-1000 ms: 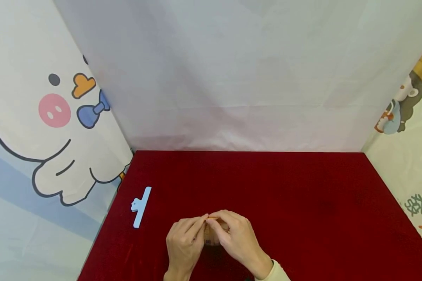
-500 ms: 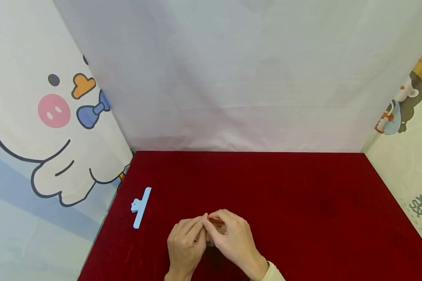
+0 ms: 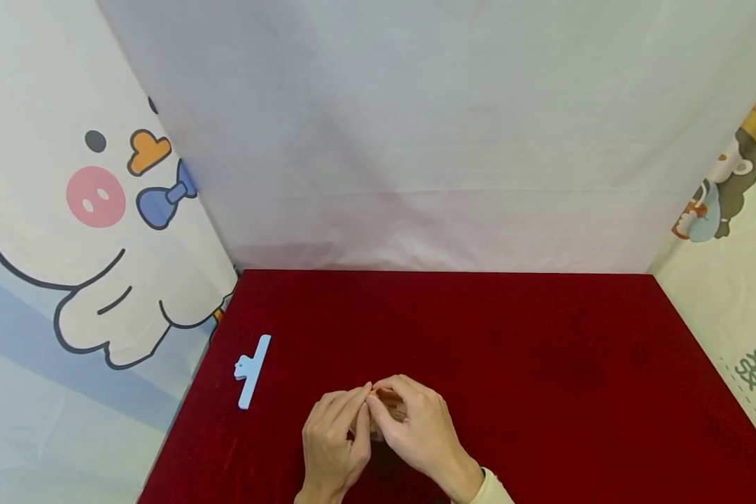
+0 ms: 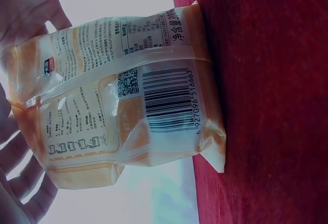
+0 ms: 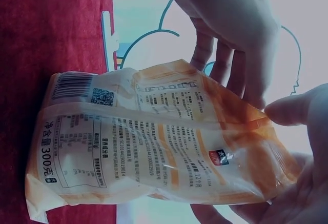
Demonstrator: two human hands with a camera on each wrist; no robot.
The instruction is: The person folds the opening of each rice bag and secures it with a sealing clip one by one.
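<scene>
Pinching the top of the bag point(image 4: 113, 101), upright on the red cloth point(image 3: 510, 350), with curled left hand point(image 3: 335, 434) and right hand point(image 3: 423, 427) (fingertips close together). Best, probably, to grip evenly, without squeezing below.

Head view looked forward and down from well above red table point(image 3: 510, 350), widest, left hand point(image 3: 335, 439) and right hand point(image 3: 425, 428) small at bottom centre. Left wrist view looked low and close at bag point(image 4: 115, 98), turned sideways, table at right. Right wrist view, equally close, lay sideways opposite way, table at left. Wrist views shared bag's barcoded face; head and right wrist views shared blue clip point(image 3: 253, 372).
</scene>
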